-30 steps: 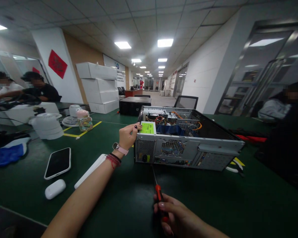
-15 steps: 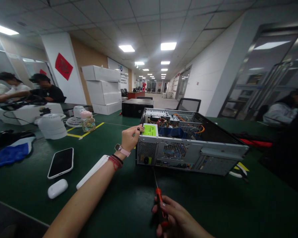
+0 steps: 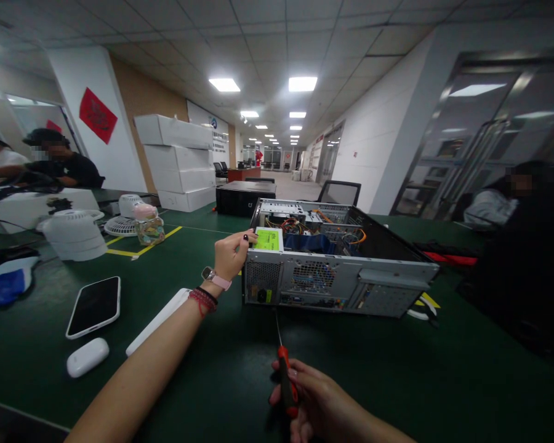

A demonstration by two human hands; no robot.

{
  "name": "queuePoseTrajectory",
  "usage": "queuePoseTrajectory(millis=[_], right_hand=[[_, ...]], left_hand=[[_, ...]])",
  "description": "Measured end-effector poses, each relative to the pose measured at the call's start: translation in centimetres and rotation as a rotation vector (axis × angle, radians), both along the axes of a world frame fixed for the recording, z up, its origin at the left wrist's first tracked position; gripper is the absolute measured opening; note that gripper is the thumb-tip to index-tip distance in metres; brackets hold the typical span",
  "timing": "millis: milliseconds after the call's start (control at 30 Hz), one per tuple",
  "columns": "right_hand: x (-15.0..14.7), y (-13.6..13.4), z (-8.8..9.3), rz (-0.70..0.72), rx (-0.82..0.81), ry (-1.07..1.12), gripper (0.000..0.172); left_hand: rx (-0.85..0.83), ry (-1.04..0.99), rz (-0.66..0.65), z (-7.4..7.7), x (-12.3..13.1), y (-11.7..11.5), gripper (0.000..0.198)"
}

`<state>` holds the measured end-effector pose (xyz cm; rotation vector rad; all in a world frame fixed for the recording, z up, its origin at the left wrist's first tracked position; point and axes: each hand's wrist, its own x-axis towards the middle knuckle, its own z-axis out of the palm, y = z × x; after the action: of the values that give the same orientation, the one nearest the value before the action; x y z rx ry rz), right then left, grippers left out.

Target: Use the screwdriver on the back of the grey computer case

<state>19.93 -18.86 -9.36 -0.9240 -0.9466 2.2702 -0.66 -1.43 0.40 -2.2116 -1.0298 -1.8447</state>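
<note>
Head camera: my right hand [image 3: 311,394] grasped a thin-shafted, red-and-black screwdriver [image 3: 284,376] aimed toward twelve o'clock. At eleven from it, my left hand [image 3: 231,253] curled against a pale rectangular box with a bright green label [image 3: 268,239]; whether it gripped, I couldn't tell. Just past twelve stood the grey metal computer case [image 3: 344,271], already open-topped, the box seated inside, not lifted out.

Right hand [image 3: 314,389] low (loosely curled)

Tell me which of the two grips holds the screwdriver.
The right grip holds the red-and-black screwdriver; the left grip is instead at the near-left corner of the open computer case.
</note>
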Motion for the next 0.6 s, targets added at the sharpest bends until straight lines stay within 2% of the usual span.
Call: queuePoseTrajectory(millis=[167,300,433,600], right_hand=[[0.0,-0.3,0.4,-0.088,-0.026,-0.045,0.052],[0.2,-0.2,0.7,-0.098,-0.075,-0.072,0.047],[0.0,-0.2,1.0,-0.093,-0.060,-0.043,0.049],[0.1,0.3,-0.6,-0.088,-0.001,-0.017,0.052]], left_hand=[[0.003,-0.013,-0.010,-0.1,0.0,0.2,0.036],[0.000,-0.008,-0.002,-0.1,0.1,0.2,0.036],[0.001,-0.005,-0.002,0.0,0.1,0.2,0.037],[0.020,-0.020,0.001,0.2,0.3,0.1,0.037]])
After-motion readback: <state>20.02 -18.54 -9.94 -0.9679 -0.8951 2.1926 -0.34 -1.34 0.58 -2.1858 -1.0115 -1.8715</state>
